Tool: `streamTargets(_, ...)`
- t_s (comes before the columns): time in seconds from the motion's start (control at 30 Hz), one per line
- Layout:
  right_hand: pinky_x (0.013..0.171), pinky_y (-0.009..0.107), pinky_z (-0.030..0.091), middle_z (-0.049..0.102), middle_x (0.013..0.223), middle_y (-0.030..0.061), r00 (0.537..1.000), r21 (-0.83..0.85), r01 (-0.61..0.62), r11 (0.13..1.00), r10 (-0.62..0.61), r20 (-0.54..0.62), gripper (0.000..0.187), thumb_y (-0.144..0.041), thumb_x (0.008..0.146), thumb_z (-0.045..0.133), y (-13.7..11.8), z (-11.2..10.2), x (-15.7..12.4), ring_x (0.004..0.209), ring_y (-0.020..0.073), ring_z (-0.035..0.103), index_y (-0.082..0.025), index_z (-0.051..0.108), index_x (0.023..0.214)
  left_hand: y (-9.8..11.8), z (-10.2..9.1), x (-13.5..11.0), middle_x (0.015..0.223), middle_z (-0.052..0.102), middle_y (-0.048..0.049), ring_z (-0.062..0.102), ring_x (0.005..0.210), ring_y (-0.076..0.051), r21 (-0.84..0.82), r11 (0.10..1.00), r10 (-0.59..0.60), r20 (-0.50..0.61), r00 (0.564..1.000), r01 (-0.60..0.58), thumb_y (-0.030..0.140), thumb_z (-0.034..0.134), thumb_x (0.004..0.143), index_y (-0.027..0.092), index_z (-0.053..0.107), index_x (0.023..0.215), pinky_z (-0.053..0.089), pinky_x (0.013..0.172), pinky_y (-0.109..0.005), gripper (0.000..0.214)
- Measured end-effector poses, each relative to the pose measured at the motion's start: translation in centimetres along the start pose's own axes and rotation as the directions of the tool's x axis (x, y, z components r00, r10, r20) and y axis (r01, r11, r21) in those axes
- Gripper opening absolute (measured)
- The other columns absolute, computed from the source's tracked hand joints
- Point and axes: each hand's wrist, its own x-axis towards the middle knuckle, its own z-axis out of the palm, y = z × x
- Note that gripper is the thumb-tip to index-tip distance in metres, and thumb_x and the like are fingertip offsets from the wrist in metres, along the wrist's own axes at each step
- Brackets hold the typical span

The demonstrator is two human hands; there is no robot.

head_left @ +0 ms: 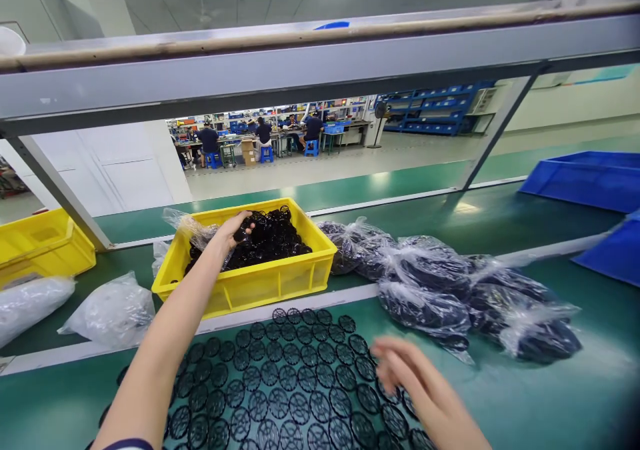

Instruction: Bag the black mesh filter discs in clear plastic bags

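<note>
Over yellow crate (pixel 270 295), left hand (pixel 227 231) gripping black mesh discs (pixel 265 243); right hand (pixel 417 377) blurred, fingers loosely apart

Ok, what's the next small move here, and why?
Probably lift the left hand out of the yellow crate with some black mesh discs and add them to the laid-out discs on the green bench: it is in the pile, and the right hand hovers empty beside that layout.

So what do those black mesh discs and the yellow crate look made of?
The black mesh discs look like moulded plastic or possibly rubber, matte with a faint sheen, their thin lattice cast in one piece. The yellow crate looks like moulded plastic, fairly glossy, with ribbed walls and rounded corners.
</note>
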Motion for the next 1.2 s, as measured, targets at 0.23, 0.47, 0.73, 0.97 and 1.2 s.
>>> streamTargets(0.23, 0.061, 0.028, 0.056, 0.064, 0.099, 0.0074, 0.989, 0.602, -0.104, 0.791, 0.016, 0.15, 0.039, -0.053, 0.084, 0.07, -12.4, 8.9, 14.7, 0.073, 0.015, 0.064, -0.02, 0.058, 0.103, 1.0, 8.2, -3.4, 0.083, 0.062, -0.0007, 0.056, 0.057, -0.008, -0.178, 0.983, 0.075, 0.183, 0.98, -0.042, 0.035, 0.057, 0.098, 0.014, 0.061, 0.11, 0.047, 0.049, -0.02, 0.025)
streamTargets(0.47, 0.057, 0.02, 0.048, 0.056, 0.076, -0.0039, 0.998, 0.632, -0.037, 0.774, -0.008, 0.069, 0.035, -0.04, 0.071, 0.083, -12.5, 6.1, 13.3, 0.063, 0.0077, 0.054, -0.02, 0.059, 0.086, -0.1, 12.7, -6.7, 0.066, 0.055, 0.0067, 0.047, 0.038, -0.004, -0.292, 0.944, 0.24, 0.293, 0.926, -0.152, 0.034, 0.061, 0.09, 0.025, 0.053, 0.124, 0.031, 0.037, -0.012, 0.036)
streamTargets(0.73, 0.059, 0.027, 0.047, 0.056, 0.069, -0.0034, 0.982, 0.013, -0.083, 0.996, 0.08, 0.169, 0.032, -0.05, 0.087, 0.064, -5.8, -6.7, -1.1, 0.061, 0.0125, 0.055, -0.02, 0.056, 0.095, -6.8, 14.6, -16.4, 0.066, 0.056, 0.0041, 0.041, 0.036, -0.006, -0.244, 0.969, 0.114, 0.561, 0.82, 0.033, 0.037, 0.063, 0.085, 0.023, 0.051, 0.123, 0.031, 0.03, -0.013, 0.042)
streamTargets(0.97, 0.057, 0.03, 0.051, 0.061, 0.08, 0.0017, 0.97, -0.289, -0.229, 0.93, 0.243, 0.013, 0.036, -0.055, 0.086, 0.056, 5.5, -8.8, -7.7, 0.065, 0.0169, 0.059, -0.023, 0.061, 0.099, -14.3, 13.8, -28.1, 0.068, 0.058, 0.0034, 0.035, 0.034, -0.004, -0.077, 0.901, -0.251, 0.711, 0.657, 0.428, 0.044, 0.063, 0.086, 0.024, 0.049, 0.125, 0.03, 0.028, -0.013, 0.046)
streamTargets(1.2, 0.067, 0.032, 0.051, 0.063, 0.08, 0.0036, 0.994, -0.251, -0.112, 0.961, 0.108, -0.029, 0.036, -0.054, 0.095, 0.049, 1.3, -6.8, -10.5, 0.071, 0.0192, 0.06, -0.023, 0.066, 0.099, -20.3, 15.5, -34.3, 0.064, 0.059, 0.0044, 0.036, 0.031, -0.005, -0.092, 0.794, -0.384, 0.691, 0.612, 0.602, 0.056, 0.067, 0.077, 0.022, 0.047, 0.125, 0.027, 0.028, -0.015, 0.062)
